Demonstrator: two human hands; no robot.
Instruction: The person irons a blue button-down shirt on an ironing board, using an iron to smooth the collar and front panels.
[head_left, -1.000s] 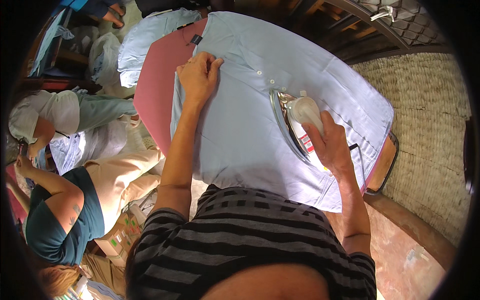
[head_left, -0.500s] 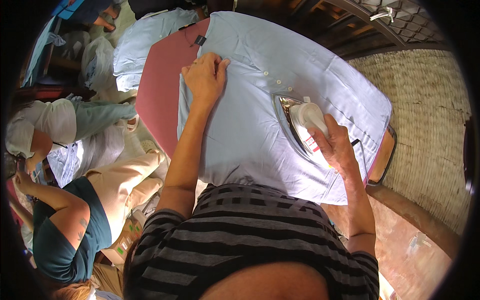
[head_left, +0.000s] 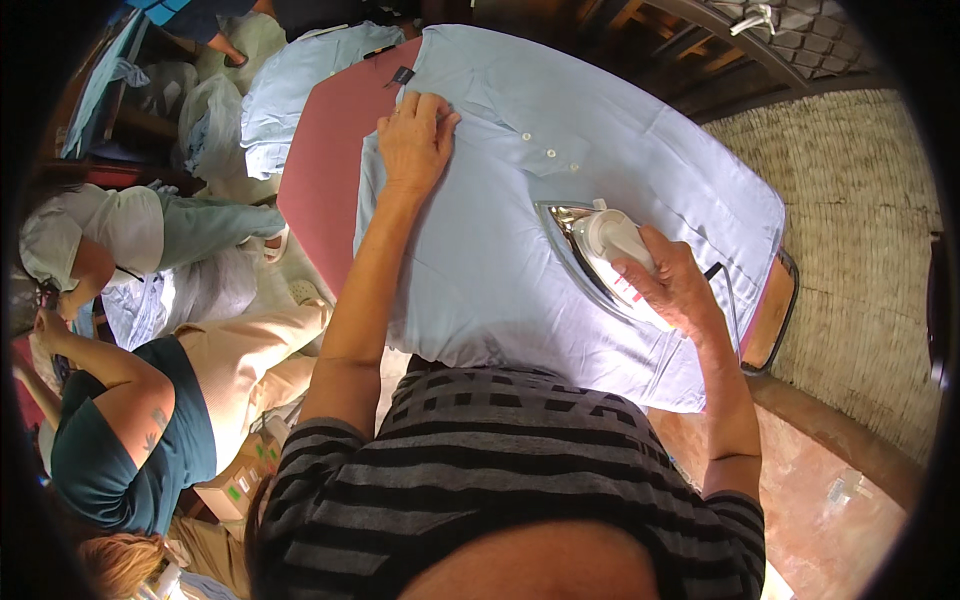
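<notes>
A light blue buttoned shirt (head_left: 470, 260) lies spread over the red-covered ironing board (head_left: 318, 170). My right hand (head_left: 682, 285) is wrapped round the handle of a white iron (head_left: 607, 238). The iron's soleplate rests on the shirt below the buttons, its pointed tip toward the upper left. At the upper left of the shirt, my left hand (head_left: 413, 145) has its fingers curled and closed on the fabric. A dark label (head_left: 402, 76) shows just beyond that hand.
The iron's cord (head_left: 731, 300) trails beside my right wrist. Another light blue garment (head_left: 300, 90) lies past the board's far left side. Two people sit on the left, one in a teal shirt (head_left: 180, 400). A woven mat wall (head_left: 830, 220) stands on the right, with cardboard boxes (head_left: 240, 475) lower left.
The iron has slid a little toward me over the shirt, away from the buttons, with my right hand round its handle. My left hand stays at nearly the same place on the fabric.
</notes>
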